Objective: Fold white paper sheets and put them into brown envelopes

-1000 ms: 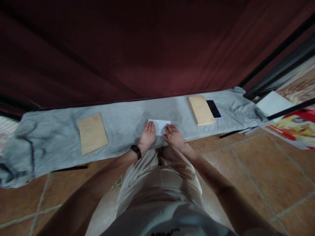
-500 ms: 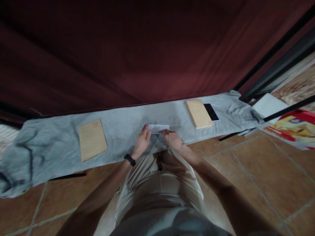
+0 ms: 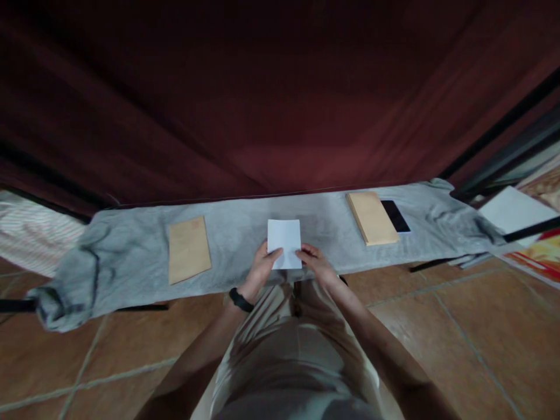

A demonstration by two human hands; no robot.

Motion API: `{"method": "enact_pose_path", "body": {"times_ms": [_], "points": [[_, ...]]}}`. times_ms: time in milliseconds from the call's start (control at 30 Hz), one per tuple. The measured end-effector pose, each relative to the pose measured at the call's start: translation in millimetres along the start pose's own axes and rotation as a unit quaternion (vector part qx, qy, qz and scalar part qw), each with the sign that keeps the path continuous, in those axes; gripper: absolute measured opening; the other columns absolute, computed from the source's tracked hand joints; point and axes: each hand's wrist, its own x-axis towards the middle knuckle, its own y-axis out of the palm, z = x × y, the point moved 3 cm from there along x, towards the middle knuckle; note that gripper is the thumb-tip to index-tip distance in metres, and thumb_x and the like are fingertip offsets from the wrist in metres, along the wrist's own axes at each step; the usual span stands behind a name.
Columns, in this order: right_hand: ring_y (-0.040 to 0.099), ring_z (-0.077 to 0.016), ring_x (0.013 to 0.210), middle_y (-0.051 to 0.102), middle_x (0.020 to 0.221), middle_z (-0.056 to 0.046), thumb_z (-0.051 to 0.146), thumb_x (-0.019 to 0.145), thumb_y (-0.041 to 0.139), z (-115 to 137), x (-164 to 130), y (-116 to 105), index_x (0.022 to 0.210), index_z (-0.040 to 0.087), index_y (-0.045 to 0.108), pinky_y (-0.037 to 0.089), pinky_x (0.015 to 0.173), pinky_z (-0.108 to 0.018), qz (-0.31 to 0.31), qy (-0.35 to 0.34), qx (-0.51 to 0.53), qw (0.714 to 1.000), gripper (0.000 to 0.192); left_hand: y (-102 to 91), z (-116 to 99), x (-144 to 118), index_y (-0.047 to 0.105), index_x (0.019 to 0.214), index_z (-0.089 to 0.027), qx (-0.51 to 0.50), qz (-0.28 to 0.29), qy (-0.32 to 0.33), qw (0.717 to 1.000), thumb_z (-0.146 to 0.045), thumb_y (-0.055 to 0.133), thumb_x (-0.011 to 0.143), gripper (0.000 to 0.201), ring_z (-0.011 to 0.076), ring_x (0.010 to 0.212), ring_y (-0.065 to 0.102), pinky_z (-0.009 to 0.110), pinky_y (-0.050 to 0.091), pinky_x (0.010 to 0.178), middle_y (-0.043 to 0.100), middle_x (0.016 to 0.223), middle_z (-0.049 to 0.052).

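A white sheet of paper (image 3: 284, 236) is held up between my two hands, above the near part of the cloth-covered surface. My left hand (image 3: 261, 263), with a black band on its wrist, grips the lower left edge, thumb on top. On the lower right edge, my right hand (image 3: 315, 261) pinches the sheet between thumb and fingers. To the left lies a single brown envelope (image 3: 189, 251) with a faint reddish mark near its top. A stack of brown envelopes (image 3: 374, 218) lies to the right, beside a dark phone (image 3: 396, 216).
A grey cloth (image 3: 238, 224) covers the long narrow surface and bunches at both ends. Behind it hangs a dark red curtain (image 3: 280, 116). At the far right are a white panel (image 3: 518, 210) and a red and yellow printed box (image 3: 540, 256). Tiled floor (image 3: 420, 315) lies below.
The paper was a narrow strip lying low under both hands; now it shows as a larger, nearly square face, lifted and held by its lower edges. The camera view has shifted slightly.
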Motion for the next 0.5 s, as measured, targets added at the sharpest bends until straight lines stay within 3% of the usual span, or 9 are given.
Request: {"method": "enact_pose_path", "body": {"times_ms": [133, 200, 267, 300, 333, 367, 433, 467, 500], "points": [[0.067, -0.0172, 0.07, 0.074, 0.083, 0.0, 0.048, 0.06, 0.089, 6, 5, -14, 0.097, 0.024, 0.071, 0.057, 0.064, -0.029, -0.028, 0.04, 0.026, 0.998, 0.047, -19.0, -4, -6, 0.073, 0.101, -0.013, 0.121, 0.132, -0.045, 0.983, -0.045, 0.089, 0.063, 0.052, 0.021, 0.076, 0.067, 0.03, 0.052, 0.07, 0.076, 0.09, 0.006], [0.065, -0.0161, 0.067, 0.071, 0.077, 0.0, 0.048, 0.059, 0.089, 5, 8, -16, 0.091, 0.021, 0.071, 0.055, 0.06, -0.026, -0.01, 0.056, -0.004, 0.998, 0.046, -37.5, -12, -3, 0.073, 0.101, -0.014, 0.183, 0.139, -0.03, 0.973, -0.049, 0.083, 0.07, 0.048, 0.0219, 0.081, 0.068, 0.032, 0.053, 0.073, 0.075, 0.092, 0.007], [0.061, -0.0142, 0.064, 0.068, 0.072, 0.001, 0.05, 0.059, 0.088, 2, 9, -16, 0.084, 0.02, 0.07, 0.052, 0.057, -0.024, -0.004, 0.053, -0.024, 0.998, 0.044, -70.5, -29, 4, 0.072, 0.106, -0.016, 0.26, 0.029, 0.028, 0.965, -0.05, 0.075, 0.08, 0.043, 0.024, 0.092, 0.069, 0.035, 0.054, 0.081, 0.075, 0.101, 0.009], [0.06, -0.0139, 0.064, 0.068, 0.071, 0.001, 0.052, 0.059, 0.087, -1, 9, -16, 0.082, 0.02, 0.069, 0.051, 0.057, -0.024, -0.009, 0.048, -0.028, 0.998, 0.044, -93.2, -41, 6, 0.071, 0.11, -0.017, 0.321, -0.074, 0.064, 0.942, -0.047, 0.072, 0.083, 0.04, 0.0252, 0.098, 0.069, 0.036, 0.053, 0.085, 0.074, 0.104, 0.01], [0.06, -0.0141, 0.064, 0.067, 0.072, 0.001, 0.052, 0.058, 0.087, -4, 9, -17, 0.082, 0.02, 0.068, 0.051, 0.057, -0.024, -0.021, 0.042, -0.026, 0.999, 0.044, -118.5, -53, 6, 0.07, 0.111, -0.016, 0.382, -0.188, 0.091, 0.9, -0.045, 0.075, 0.081, 0.042, 0.0285, 0.106, 0.067, 0.039, 0.053, 0.089, 0.073, 0.109, 0.012], [0.06, -0.0148, 0.066, 0.067, 0.073, 0.001, 0.053, 0.058, 0.087, -7, 8, -18, 0.081, 0.021, 0.067, 0.052, 0.057, -0.025, -0.036, 0.037, -0.022, 0.998, 0.044, -143.4, -63, 5, 0.066, 0.117, -0.013, 0.4, -0.253, 0.1, 0.876, -0.042, 0.077, 0.079, 0.049, 0.0353, 0.122, 0.06, 0.044, 0.049, 0.097, 0.069, 0.12, 0.018], [0.062, -0.0169, 0.07, 0.067, 0.077, 0.0, 0.052, 0.058, 0.086, -13, 7, -21, 0.082, 0.023, 0.066, 0.054, 0.059, -0.027, -0.065, 0.026, -0.012, 0.997, 0.043, -192.6, -78, 0, 0.057, 0.127, -0.008, 0.404, -0.331, 0.104, 0.846, -0.042, 0.074, 0.081, 0.06, 0.0468, 0.144, 0.036, 0.055, 0.04, 0.106, 0.056, 0.136, 0.028], [0.063, -0.0179, 0.072, 0.068, 0.078, -0.001, 0.052, 0.059, 0.086, -16, 6, -22, 0.081, 0.023, 0.066, 0.055, 0.06, -0.028, -0.075, 0.02, -0.006, 0.997, 0.042, -214.4, -82, -3, 0.057, 0.127, -0.01, 0.404, -0.344, 0.105, 0.842, -0.045, 0.074, 0.081, 0.06, 0.0484, 0.147, 0.031, 0.056, 0.039, 0.107, 0.057, 0.134, 0.028], [0.064, -0.0187, 0.074, 0.068, 0.081, -0.002, 0.051, 0.06, 0.086, -18, 6, -23, 0.082, 0.024, 0.066, 0.056, 0.061, -0.029, -0.081, 0.015, -0.001, 0.997, 0.04, -232.2, -84, -4, 0.058, 0.123, -0.012, 0.39, -0.323, 0.112, 0.855, -0.047, 0.075, 0.08, 0.058, 0.049, 0.148, 0.03, 0.057, 0.037, 0.109, 0.061, 0.128, 0.027]]}}
